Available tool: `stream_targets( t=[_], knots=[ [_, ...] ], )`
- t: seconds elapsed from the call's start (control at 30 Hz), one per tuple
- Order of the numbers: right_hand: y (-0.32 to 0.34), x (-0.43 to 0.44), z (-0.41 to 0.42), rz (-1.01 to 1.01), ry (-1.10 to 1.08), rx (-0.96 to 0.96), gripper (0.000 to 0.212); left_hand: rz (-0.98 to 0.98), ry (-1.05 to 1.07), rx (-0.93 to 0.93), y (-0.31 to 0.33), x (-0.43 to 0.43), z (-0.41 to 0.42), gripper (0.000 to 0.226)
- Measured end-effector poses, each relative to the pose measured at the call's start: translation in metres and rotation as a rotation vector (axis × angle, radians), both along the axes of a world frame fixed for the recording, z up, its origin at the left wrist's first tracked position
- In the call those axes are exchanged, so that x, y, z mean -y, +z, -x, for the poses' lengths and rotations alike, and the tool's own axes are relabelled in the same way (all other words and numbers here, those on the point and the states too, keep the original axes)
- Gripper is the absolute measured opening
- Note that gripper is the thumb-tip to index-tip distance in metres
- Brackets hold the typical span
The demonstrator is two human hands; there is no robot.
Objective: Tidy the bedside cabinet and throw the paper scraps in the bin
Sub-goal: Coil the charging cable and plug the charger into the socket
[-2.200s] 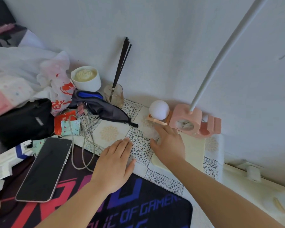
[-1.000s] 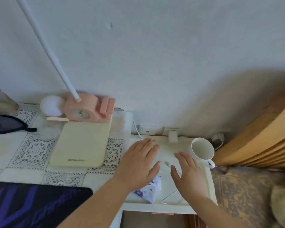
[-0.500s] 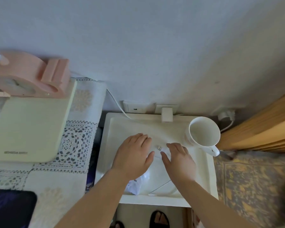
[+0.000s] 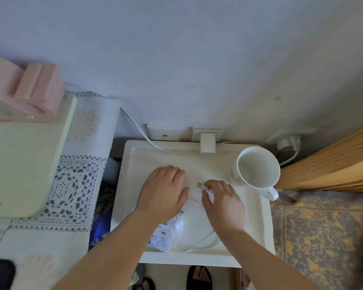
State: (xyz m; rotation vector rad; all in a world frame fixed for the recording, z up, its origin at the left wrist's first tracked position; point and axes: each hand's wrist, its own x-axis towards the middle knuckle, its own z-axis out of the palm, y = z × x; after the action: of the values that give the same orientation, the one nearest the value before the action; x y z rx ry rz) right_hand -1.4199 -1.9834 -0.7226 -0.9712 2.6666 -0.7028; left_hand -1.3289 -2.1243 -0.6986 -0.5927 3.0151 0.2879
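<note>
The white bedside cabinet (image 4: pixel 189 259) has a raised rim and stands against the wall. My left hand (image 4: pixel 161 191) lies palm down on its top, fingers spread a little, holding nothing. A crumpled white-and-blue paper packet (image 4: pixel 168 233) sits partly under my left forearm. My right hand (image 4: pixel 222 204) pinches a thin white cable (image 4: pixel 203 242) just behind its USB plug (image 4: pixel 199 184). The cable loops toward the front rim. A white mug (image 4: pixel 258 170) stands upright at the back right corner.
A white charger (image 4: pixel 207 142) sits in the wall socket behind the cabinet. At left a lace-covered table (image 4: pixel 71 185) carries a cream pad (image 4: pixel 23 155) and a pink clock stand (image 4: pixel 23 95). A wooden headboard (image 4: pixel 333 162) and patterned bedding (image 4: pixel 319 231) are at right.
My view swung right from the cluttered table to the white cabinet. Both hands moved onto its top, and my right fingers closed in on the cable behind the plug.
</note>
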Motion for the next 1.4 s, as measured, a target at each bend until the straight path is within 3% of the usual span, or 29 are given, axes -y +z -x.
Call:
stream_targets(
  t=[0.17,0.4,0.73,1.4],
  knots=[
    [0.012,0.015,-0.001,0.157,-0.255,0.326,0.011,-0.157,0.137,-0.044,0.009,0.011,0.029,0.036],
    [0.011,0.034,0.01,0.292,-0.413,0.379,0.011,-0.783,0.571,-0.193,0.004,0.004,0.077,0.037],
    [0.007,0.04,0.014,0.316,-0.452,0.329,0.015,-1.301,0.905,-0.33,0.002,0.003,0.101,0.015],
    [0.01,0.067,0.007,0.485,-0.76,0.529,0.011,-1.42,0.951,-0.421,-0.002,0.005,0.099,0.015]
  ],
)
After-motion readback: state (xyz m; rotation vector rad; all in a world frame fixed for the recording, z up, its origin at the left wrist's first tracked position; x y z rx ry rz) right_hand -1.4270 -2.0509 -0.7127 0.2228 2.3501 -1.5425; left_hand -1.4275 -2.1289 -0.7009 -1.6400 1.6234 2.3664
